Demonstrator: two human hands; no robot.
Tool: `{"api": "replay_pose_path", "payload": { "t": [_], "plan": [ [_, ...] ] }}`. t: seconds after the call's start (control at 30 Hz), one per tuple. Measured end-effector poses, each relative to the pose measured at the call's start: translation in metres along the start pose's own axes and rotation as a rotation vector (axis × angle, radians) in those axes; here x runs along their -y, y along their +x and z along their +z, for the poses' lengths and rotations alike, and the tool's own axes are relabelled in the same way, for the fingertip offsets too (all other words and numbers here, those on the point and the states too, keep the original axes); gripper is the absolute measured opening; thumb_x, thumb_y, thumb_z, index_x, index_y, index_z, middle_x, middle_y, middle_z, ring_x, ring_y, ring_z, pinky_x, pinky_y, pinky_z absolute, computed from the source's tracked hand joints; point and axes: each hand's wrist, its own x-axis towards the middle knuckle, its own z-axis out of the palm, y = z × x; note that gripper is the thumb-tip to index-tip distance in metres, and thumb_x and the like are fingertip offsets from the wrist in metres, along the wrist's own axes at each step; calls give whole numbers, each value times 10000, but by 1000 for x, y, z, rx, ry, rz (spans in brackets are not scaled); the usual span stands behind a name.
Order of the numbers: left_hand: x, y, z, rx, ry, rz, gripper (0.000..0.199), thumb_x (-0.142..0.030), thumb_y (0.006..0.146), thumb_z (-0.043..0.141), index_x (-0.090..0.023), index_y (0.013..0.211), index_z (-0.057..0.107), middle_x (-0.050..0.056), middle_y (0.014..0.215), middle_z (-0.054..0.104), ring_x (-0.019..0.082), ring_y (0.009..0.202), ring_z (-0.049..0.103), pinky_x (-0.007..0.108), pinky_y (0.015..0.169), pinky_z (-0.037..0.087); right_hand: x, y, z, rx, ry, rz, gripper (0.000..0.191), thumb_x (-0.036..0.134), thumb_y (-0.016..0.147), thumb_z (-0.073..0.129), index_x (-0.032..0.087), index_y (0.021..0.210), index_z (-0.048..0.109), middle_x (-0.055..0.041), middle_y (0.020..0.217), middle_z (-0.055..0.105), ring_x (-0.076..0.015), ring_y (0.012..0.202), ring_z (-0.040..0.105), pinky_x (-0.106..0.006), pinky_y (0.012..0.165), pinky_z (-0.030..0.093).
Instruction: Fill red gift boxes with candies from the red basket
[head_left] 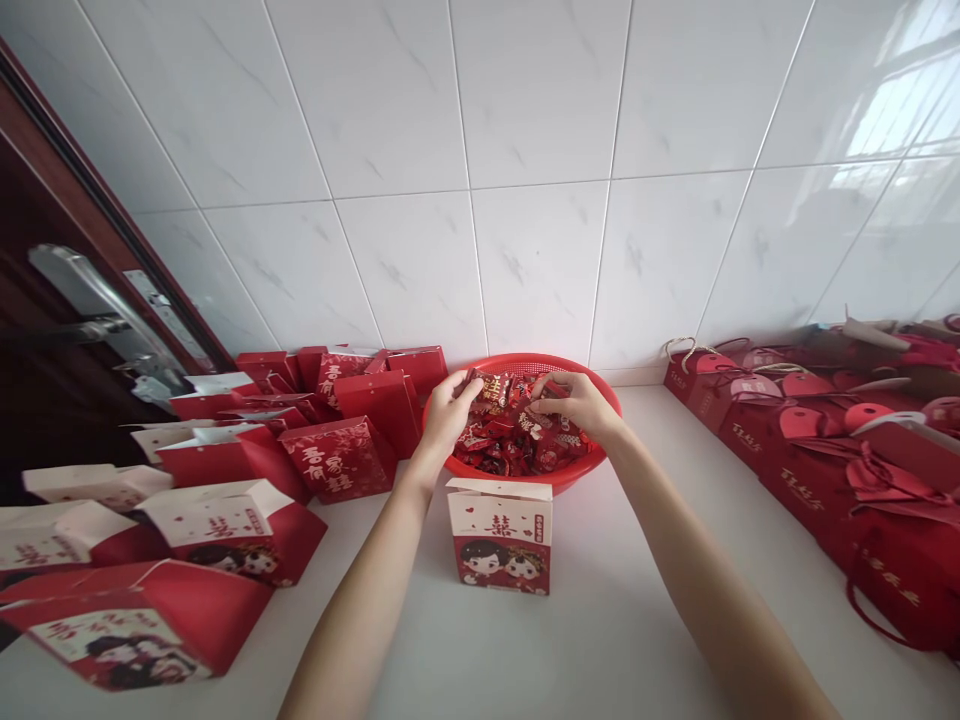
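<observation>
A red plastic basket (606,432) against the tiled wall holds many red wrapped candies (517,440). My left hand (450,408) reaches over its left side, with thumb and fingertips closed on a red candy packet (495,388) bearing gold characters. Over the right side, my right hand (576,402) has its fingers bent and drawn together among the wrappers; what lies between the fingertips is too small to make out. In front of the basket, between my forearms, stands a red and cream gift box (501,535) with two cartoon figures on it.
Several red and cream gift boxes (225,525) crowd the left side of the white counter (600,640). Along the right stand rows of red gift bags (810,470) with handles. A dark door with a metal handle (90,290) is at far left.
</observation>
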Motion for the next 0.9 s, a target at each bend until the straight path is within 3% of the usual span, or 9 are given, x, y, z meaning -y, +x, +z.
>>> {"api": "replay_pose_path", "payload": {
  "t": [0.17, 0.3, 0.47, 0.63, 0.77, 0.9],
  "plan": [
    [-6, -2, 1, 0, -17, -27, 267, -412, 742, 674, -205, 905, 715, 56, 974, 736, 234, 920, 651, 310, 788, 510, -4, 1, -1, -131, -29, -10, 243, 309, 612, 791, 190, 764, 644, -2, 720, 666, -161, 644, 612, -299, 598, 508],
    [-13, -7, 1, 141, 75, -16, 228, -420, 766, 662, -197, 721, 646, 10, 754, 654, 176, 723, 584, 276, 678, 446, -8, 4, -2, -205, -67, -49, 247, 283, 592, 772, 193, 790, 656, -23, 855, 691, -189, 763, 647, -336, 697, 537],
    [-11, -6, 0, 303, 127, -28, 256, -402, 753, 646, -199, 622, 559, -35, 616, 536, 135, 586, 486, 260, 562, 356, -9, 6, -2, -248, -83, -90, 274, 307, 607, 764, 192, 821, 638, -20, 816, 681, -194, 755, 644, -358, 731, 530],
    [-4, -3, -1, 360, 186, -5, 252, -454, 764, 683, -202, 761, 691, 3, 752, 674, 185, 715, 609, 286, 652, 452, -4, 4, 5, -295, -75, -144, 279, 318, 635, 743, 201, 854, 615, -5, 796, 672, -177, 726, 625, -338, 725, 521],
    [-6, -2, -1, 374, 139, 57, 310, -446, 732, 744, -192, 910, 744, 64, 955, 748, 249, 903, 684, 343, 802, 520, 0, 2, 15, -250, -175, -218, 204, 295, 671, 688, 208, 837, 608, -17, 807, 671, -186, 734, 616, -330, 691, 508],
    [-4, -2, 0, 444, 64, 25, 448, -448, 705, 796, -184, 1062, 734, 99, 1023, 761, 276, 932, 711, 385, 819, 562, 1, 1, 23, -199, -256, -256, 166, 264, 681, 659, 212, 829, 606, -23, 823, 686, -201, 783, 626, -333, 722, 506]
  ]
}}
